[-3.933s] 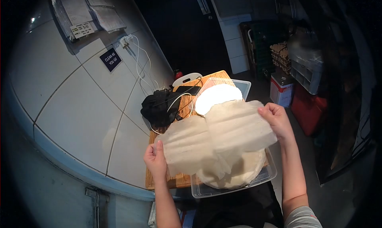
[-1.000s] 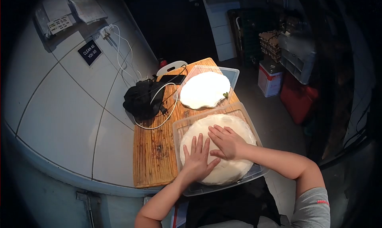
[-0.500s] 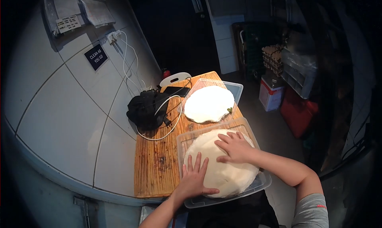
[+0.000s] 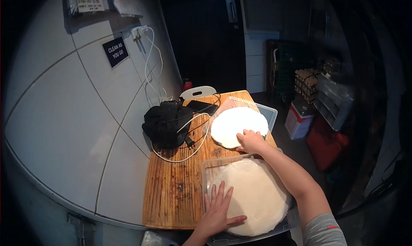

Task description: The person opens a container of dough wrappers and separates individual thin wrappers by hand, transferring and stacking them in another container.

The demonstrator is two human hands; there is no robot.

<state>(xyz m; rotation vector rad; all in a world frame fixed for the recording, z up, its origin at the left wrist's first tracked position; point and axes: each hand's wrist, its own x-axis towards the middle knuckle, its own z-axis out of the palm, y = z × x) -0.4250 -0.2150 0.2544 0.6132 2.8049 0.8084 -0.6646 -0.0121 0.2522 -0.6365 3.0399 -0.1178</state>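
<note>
A wide, round, pale stack of what look like thin sheets (image 4: 253, 194) lies in a clear plastic tub (image 4: 207, 164) at the near end of the wooden table. My left hand (image 4: 219, 214) rests on the left side of this stack, fingers spread and nothing held. Beyond it, a smaller round white stack (image 4: 236, 123), overexposed by the light, sits on a clear plastic lid or tray (image 4: 231, 102). My right hand (image 4: 252, 141) is at its near right edge, fingers bent over the rim and thumb low beside it. The exact grip is partly hidden.
On the table's left lie a black cloth bag (image 4: 165, 126), a white cable (image 4: 189, 157), a dark phone (image 4: 201, 107) and a white board with a handle slot (image 4: 186, 94). A tiled wall (image 4: 56, 113) borders the left. Egg trays (image 4: 305, 83) and a red container (image 4: 324, 143) stand right.
My right hand has left the near stack and reached forward to the far white stack's edge. My left hand stays on the near stack. The view has shifted.
</note>
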